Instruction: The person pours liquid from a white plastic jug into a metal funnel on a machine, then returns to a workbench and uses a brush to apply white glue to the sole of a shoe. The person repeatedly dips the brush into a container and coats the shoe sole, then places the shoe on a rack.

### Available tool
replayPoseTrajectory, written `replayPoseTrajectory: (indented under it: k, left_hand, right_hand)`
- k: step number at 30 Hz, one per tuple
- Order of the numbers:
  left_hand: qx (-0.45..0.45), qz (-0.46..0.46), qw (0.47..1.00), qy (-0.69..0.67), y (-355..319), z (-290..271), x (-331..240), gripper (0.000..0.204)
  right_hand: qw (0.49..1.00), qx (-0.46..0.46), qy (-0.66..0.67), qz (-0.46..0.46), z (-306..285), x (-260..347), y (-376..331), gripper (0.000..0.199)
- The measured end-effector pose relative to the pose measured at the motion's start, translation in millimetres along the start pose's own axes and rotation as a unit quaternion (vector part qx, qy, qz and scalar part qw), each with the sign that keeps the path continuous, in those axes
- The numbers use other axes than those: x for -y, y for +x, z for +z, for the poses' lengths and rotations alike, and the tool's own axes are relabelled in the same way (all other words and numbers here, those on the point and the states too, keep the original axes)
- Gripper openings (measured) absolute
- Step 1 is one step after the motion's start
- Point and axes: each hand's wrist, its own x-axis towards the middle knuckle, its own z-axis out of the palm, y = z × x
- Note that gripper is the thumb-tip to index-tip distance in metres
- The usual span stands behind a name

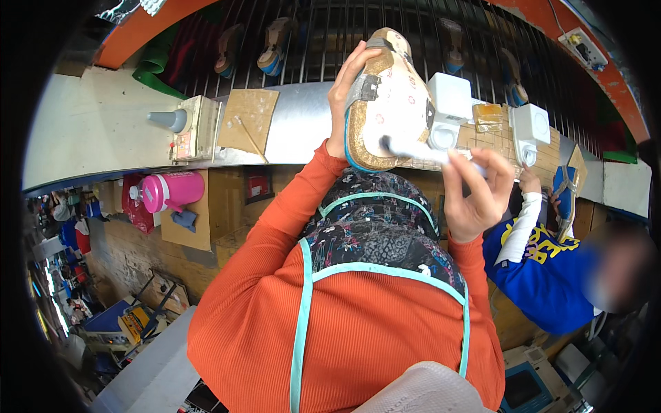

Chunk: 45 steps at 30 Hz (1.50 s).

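Note:
My left hand (344, 96) grips the side of a shoe upper on its last (396, 96), held up over the bench edge with its underside facing me. That underside is whitish with small red marks, edged in cork brown, with grey strap ends folded over it and a blue rim. Between the thumb and fingers of my right hand (478, 189) is a small brush (420, 149) with a white handle. Its dark bristles touch the underside near the end closest to me. Motion blurs the handle a little.
White glue pots (451, 100) stand on cardboard on the metal bench (306, 113). Beyond runs a rack of metal rods (330, 41) carrying more lasted shoes. Left are a grey cone (167, 120) on a box and a pink jug (173, 191). A co-worker (544, 268) sits at right, near a blue shoe (564, 189).

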Motion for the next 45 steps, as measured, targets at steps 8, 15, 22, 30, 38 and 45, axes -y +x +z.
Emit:
replayPoseTrajectory:
  k: [8,15,22,30,38,45]
  left_hand:
    - [0.087,-0.121,0.958,-0.245,-8,2,-13,0.06]
    - [0.164,-0.167,0.915,-0.328,-10,5,-18,0.069]
    - [0.155,-0.187,0.894,-0.377,-13,16,-21,0.069]
    - [0.17,-0.2,0.893,-0.365,-20,20,-22,0.071]
    - [0.17,-0.182,0.941,-0.228,-22,24,-26,0.089]
    - [0.1,-0.181,0.969,-0.137,-38,-7,-6,0.093]
  right_hand:
    - [0.997,0.026,-0.008,-0.068,-15,0,-1,0.039]
    - [0.992,0.044,-0.041,-0.111,-22,6,-13,0.041]
    - [0.991,0.009,-0.09,-0.102,-24,5,-24,0.038]
    - [0.997,-0.016,-0.06,-0.056,-14,-5,-36,0.035]
    - [1.0,0.001,-0.017,-0.001,-11,-12,-41,0.032]
    - [0.948,0.016,0.045,0.315,-19,-97,-86,0.014]
